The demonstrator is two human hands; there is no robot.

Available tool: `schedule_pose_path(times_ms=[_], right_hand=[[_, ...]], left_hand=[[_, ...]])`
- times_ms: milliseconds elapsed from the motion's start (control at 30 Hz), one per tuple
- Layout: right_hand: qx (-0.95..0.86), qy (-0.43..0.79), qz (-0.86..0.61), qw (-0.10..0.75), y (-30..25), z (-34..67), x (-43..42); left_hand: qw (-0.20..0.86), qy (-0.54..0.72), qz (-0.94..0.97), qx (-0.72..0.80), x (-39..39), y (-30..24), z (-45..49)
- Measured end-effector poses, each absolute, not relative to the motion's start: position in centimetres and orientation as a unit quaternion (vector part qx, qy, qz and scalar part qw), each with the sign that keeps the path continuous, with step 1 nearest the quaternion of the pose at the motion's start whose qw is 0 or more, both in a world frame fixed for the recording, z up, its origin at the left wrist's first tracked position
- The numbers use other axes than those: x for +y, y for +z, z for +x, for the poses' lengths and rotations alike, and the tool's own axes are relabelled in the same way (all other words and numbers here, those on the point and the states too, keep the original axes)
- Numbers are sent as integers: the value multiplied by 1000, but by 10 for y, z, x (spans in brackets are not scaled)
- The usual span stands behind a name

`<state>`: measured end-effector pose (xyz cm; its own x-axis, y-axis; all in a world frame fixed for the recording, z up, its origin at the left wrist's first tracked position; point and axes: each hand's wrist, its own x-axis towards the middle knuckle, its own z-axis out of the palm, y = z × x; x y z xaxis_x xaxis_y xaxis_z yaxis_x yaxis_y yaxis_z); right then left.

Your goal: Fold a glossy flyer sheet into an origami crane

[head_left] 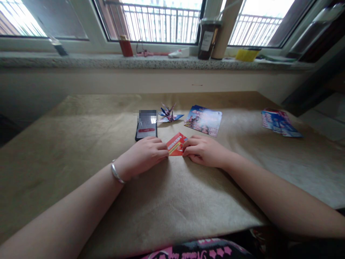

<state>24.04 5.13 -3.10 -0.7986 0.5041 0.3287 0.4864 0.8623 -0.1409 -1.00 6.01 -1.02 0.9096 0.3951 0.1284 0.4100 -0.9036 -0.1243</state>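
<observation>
A small red folded paper (176, 144) with yellow print lies on the tan table cover (172, 201) in the middle. My left hand (145, 155), a silver bangle on its wrist, pinches the paper's left edge with closed fingers. My right hand (203, 150) presses down on its right edge, fingers curled. Both hands touch the paper from opposite sides.
A phone (146, 126) lies just behind my left hand. A folded paper crane (169, 114) and a stack of printed sheets (204, 119) sit further back; more sheets (279, 123) lie at far right. The window sill (161, 62) holds a red box, a jar and small items.
</observation>
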Motion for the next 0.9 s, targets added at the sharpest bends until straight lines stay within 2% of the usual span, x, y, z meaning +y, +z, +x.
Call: schedule_pose_path(times_ms=[467,900], right_hand=[[-930,-52,-327,157,-35,245,56],[-935,-17,-304,183,-37,242,56]], left_hand=[[54,-119,-961,-246,66,-27,-14],[45,-97,-960,-258,65,-20,-12]])
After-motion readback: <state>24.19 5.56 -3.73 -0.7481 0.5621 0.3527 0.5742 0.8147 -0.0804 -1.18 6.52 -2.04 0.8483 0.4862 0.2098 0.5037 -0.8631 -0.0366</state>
